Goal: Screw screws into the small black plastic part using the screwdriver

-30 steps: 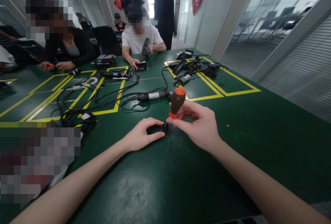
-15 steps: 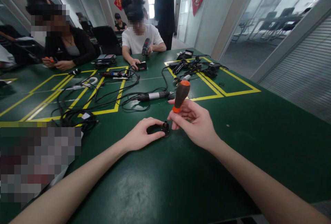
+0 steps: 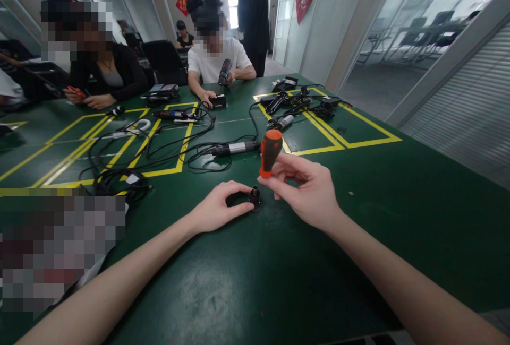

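Note:
My left hand point(image 3: 217, 209) rests on the green table point(image 3: 279, 270), thumb and fingers closed around a small black round part point(image 3: 255, 197). My right hand point(image 3: 308, 188) grips a screwdriver with a black and orange handle point(image 3: 270, 152), held nearly upright just above and right of the part. The screwdriver's shaft and tip are hidden behind my fingers.
Black cables point(image 3: 159, 148) and a long black and silver tool point(image 3: 235, 147) lie beyond my hands among yellow floor-tape boxes point(image 3: 319, 138). More tools point(image 3: 295, 102) sit far right. Two seated people point(image 3: 215, 53) work across the table; another stands behind.
The screwdriver handle swung right and up, then came back left and more upright over the black part. My left hand has stayed put on the part.

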### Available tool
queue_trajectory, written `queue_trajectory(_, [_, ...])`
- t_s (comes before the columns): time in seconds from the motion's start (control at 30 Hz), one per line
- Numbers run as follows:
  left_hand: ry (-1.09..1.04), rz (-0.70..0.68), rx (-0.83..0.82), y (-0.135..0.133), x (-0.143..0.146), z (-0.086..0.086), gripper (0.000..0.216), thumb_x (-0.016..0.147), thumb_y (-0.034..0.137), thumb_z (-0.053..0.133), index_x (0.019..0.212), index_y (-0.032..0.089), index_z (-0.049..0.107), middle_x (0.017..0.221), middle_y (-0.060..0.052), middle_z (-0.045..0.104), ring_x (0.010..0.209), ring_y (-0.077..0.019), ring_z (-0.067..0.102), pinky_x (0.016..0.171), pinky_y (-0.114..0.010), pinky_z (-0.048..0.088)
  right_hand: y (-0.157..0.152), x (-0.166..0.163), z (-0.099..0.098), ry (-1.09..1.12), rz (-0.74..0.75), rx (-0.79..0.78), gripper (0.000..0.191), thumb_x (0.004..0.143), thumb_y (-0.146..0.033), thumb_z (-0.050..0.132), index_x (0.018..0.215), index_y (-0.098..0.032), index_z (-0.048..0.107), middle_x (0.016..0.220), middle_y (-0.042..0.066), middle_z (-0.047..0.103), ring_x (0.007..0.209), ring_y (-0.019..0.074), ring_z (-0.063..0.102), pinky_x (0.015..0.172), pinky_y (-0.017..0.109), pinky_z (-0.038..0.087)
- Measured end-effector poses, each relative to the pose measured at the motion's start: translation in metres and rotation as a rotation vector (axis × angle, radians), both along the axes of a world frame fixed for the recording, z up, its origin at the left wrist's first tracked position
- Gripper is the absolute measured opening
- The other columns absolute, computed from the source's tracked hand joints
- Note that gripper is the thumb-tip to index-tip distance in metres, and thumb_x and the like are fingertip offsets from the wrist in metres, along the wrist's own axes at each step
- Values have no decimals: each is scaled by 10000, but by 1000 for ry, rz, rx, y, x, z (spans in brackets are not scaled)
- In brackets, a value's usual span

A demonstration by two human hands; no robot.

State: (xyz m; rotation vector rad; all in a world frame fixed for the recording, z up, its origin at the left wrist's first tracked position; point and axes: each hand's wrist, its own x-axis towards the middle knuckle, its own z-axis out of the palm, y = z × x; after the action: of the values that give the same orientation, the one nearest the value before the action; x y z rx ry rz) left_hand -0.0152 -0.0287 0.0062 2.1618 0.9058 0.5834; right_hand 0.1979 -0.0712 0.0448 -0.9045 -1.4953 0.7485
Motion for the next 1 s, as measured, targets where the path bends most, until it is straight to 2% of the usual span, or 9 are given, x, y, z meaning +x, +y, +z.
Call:
queue_trajectory(0.13, [3,3,-4,-1,0,0,256,907,339,709,1127,212,734,1156,-57,760,1066,-243,661,1042,-405,460,-2,-2,0,-25,78,6,311,887,-214,680,1192,-168,726,861,59,773,572,126,652,508,260,565])
queue_trajectory(0.3, [-2,-4,-8,-1,0,0,250,910,345,710,1116,204,733,1143,-58,761,1065,-240,662,1040,-399,454,-3,-3,1,-25,113,-20,263,876,-241,720,1129,-175,754,830,31,723,595,117,662,616,274,610])
queue_trajectory(0.43, [-2,1,-10,-1,0,0,249,913,329,713,1125,203,735,1168,-61,756,1093,-238,658,1052,-392,447,-2,-2,1,-29,54,-16,203,866,-262,738,1051,-201,795,996,64,719,610,114,647,582,281,612])
queue_trajectory(0.63, [5,1,-21,-1,0,-1,282,915,334,720,1166,208,729,1196,-66,748,1119,-239,650,1064,-393,443,0,-1,0,36,15,-49,290,778,-279,835,1042,-177,767,772,33,747,625,164,684,586,307,627])
queue_trajectory(0.73, [11,15,-6,-1,-1,-3,280,901,311,734,1163,212,729,1166,-61,753,1099,-235,657,1065,-395,449,1,-1,-2,74,76,-54,337,829,-321,791,1124,-168,729,804,50,770,557,146,670,539,296,613])
queue_trajectory(0.83, [2,16,-7,-1,-1,-4,267,901,321,732,1148,219,730,1164,-60,751,1089,-234,662,1052,-393,465,1,-1,-4,50,121,-46,310,886,-302,719,1165,-167,712,822,57,771,555,136,668,563,293,612])
queue_trajectory(1.0, [0,6,-12,-1,-1,-3,259,910,329,714,1145,220,727,1151,-60,753,1077,-235,660,1052,-403,467,1,-2,-3,-15,49,-20,182,826,-258,766,990,-180,783,870,59,744,593,134,652,546,276,592])
